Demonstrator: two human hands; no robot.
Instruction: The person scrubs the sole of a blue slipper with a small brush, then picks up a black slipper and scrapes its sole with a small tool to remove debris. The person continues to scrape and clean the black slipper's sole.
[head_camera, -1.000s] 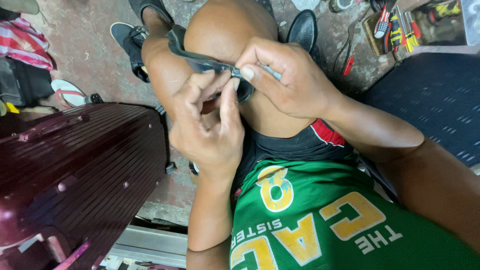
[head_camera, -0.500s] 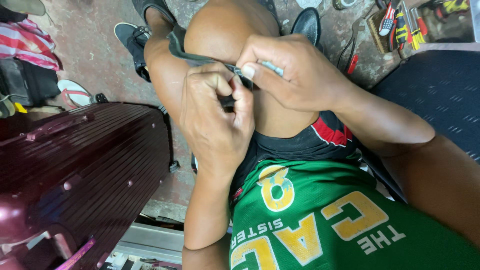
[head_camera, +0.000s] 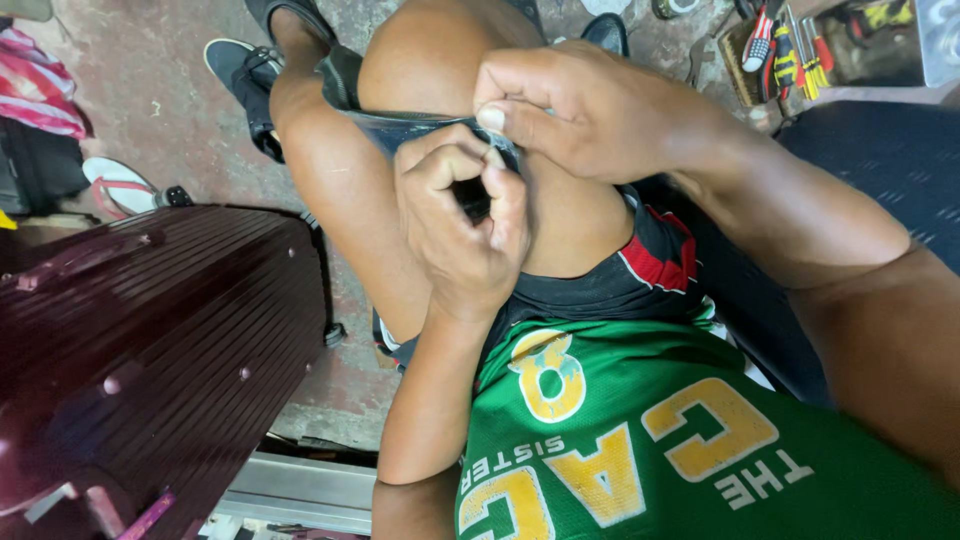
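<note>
Big dark red suitcase (head_camera: 150, 340) stands at left on floor. My left hand (head_camera: 462, 225) curled tight, pinching dark strap (head_camera: 400, 128) lying across my knee. My right hand (head_camera: 590, 110) just beside, thumb and finger squeezing same strap. Tools (head_camera: 790, 45) far right on floor.

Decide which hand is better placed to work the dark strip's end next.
Probably the left hand: its fingers pinch the strip at its end, while the right hand pins it on the knee.
</note>
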